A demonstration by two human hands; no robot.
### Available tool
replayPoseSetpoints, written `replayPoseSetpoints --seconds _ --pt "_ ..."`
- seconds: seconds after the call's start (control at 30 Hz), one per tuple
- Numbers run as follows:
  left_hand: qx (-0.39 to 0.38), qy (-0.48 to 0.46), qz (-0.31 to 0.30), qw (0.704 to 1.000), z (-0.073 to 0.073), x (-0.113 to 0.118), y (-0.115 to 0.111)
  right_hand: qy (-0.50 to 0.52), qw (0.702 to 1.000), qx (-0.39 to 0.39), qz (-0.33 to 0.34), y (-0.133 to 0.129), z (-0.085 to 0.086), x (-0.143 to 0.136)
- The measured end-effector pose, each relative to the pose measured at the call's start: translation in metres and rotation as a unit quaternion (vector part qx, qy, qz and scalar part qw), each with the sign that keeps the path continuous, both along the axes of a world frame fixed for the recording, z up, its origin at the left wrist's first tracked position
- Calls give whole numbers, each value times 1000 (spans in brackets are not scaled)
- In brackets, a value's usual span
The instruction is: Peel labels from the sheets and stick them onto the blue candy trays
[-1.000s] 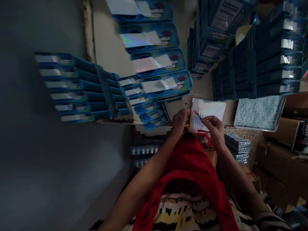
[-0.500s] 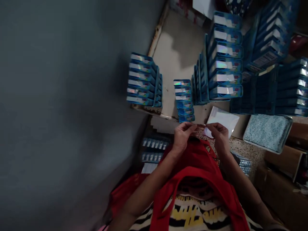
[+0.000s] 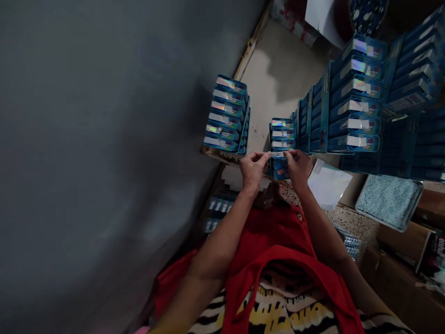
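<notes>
My left hand (image 3: 251, 172) and my right hand (image 3: 299, 168) are both closed, each pinching one end of a small, shiny, pale sticker (image 3: 277, 154). The sticker is stretched between my fingertips across a short stack of blue boxes (image 3: 283, 124). On that stack, the upper box ends carry similar shiny strips. Below my fingers, the lower box ends show bare blue, partly covered by my hands. Whether the sticker touches the box beneath it I cannot tell. Beside my right wrist lies a white sheet (image 3: 328, 185) with a glossy sheen.
More blue boxes with strips stand at left (image 3: 225, 113) and in a taller stack (image 3: 361, 109) at right. A tray of pale blue granules (image 3: 387, 197) sits at the right edge of the table (image 3: 259, 99). A grey wall (image 3: 104, 139) borders the left side.
My hands have moved forward from the table edge to the short stack, bringing the sticker over a box end. The camera view has shifted, with the stacks now farther right.
</notes>
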State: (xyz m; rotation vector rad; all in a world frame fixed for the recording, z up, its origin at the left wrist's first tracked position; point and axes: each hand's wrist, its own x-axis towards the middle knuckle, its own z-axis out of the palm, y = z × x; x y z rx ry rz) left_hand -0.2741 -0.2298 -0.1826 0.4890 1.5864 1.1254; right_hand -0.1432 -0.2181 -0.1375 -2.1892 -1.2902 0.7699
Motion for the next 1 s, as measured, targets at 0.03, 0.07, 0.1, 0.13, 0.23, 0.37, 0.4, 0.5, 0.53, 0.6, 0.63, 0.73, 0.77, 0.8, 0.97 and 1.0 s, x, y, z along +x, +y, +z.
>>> replayPoseSetpoints --seconds 0.03,0.07,0.1,0.13,0.23,0.37,0.4,0.5,0.53,0.6,0.63,0.73,0.77,0.8,0.97,1.0 --pt "-2 -7 -1 1000 -1 0 0 -4 1000 -1 5 0 0 1" --pt "-3 -12 0 1000 -1 1 -1 -7 1000 -2 8 0 1 1" --pt "-4 -15 1 1000 -1 1 -2 -9 1000 -4 9 0 1 1" --pt "-5 -19 3 1000 0 1 -2 -11 1000 -6 10 0 2 1" --pt "-9 -31 8 999 1 2 -3 -11 1000 -21 9 0 3 0" --pt "-9 -38 5 999 1 1 -1 -18 999 -40 22 1 1 0" --pt "-17 -47 4 999 -1 1 -1 -29 998 -40 29 2 0 1" --pt "-84 -144 12 986 -10 1 1 -67 997 -30 27 3 -7 3" --pt "-110 -191 16 975 -15 2 2 -74 997 -26 18 4 -10 4" --pt "-152 -276 28 948 -25 5 4 -81 997 -17 -2 4 -16 5" --pt "-168 -306 32 937 -29 7 5 -82 997 -12 -7 3 -19 5" --pt "-189 -326 27 926 -37 14 7 -87 996 -4 8 0 -21 6" --pt "-188 -304 28 934 -38 15 7 -89 996 -2 18 -1 -20 6" --pt "-185 -272 37 944 -38 16 7 -91 995 2 27 -3 -17 7" --pt "-69 -18 94 993 -22 -1 -15 -37 997 68 2 -8 11 4" --pt "-35 4 62 997 -14 -6 -23 -10 997 77 -6 -8 17 3"
